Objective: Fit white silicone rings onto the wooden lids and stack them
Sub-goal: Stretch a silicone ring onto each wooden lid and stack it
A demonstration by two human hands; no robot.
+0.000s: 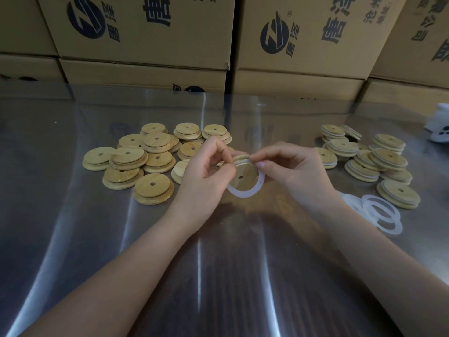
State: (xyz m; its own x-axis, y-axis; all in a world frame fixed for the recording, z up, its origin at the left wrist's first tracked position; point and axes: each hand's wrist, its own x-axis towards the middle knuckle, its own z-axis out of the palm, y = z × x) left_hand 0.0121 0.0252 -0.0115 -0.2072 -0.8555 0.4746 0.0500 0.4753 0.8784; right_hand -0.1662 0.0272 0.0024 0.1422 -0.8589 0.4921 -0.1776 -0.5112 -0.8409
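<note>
Looking down from my head, I hold a round wooden lid with a centre hole (pixel 245 175) tilted above the shiny metal table (pixel 73 239). My left hand (pixel 206 171) pinches its left edge with the fingers curled. My right hand (pixel 291 171) pinches the thin white silicone ring (pixel 243 192) against the lid's top. The ring sags loose below the lid's lower edge, and my left palm hides part of both. Bare wooden lids (pixel 155 156) lie piled to the left, and ringed lids (pixel 379 161) are stacked to the right. Loose white rings (pixel 384 215) lie beside my right wrist. A white object (pixel 439 127) at the right edge is cut off, and I cannot make out what it is.
</note>
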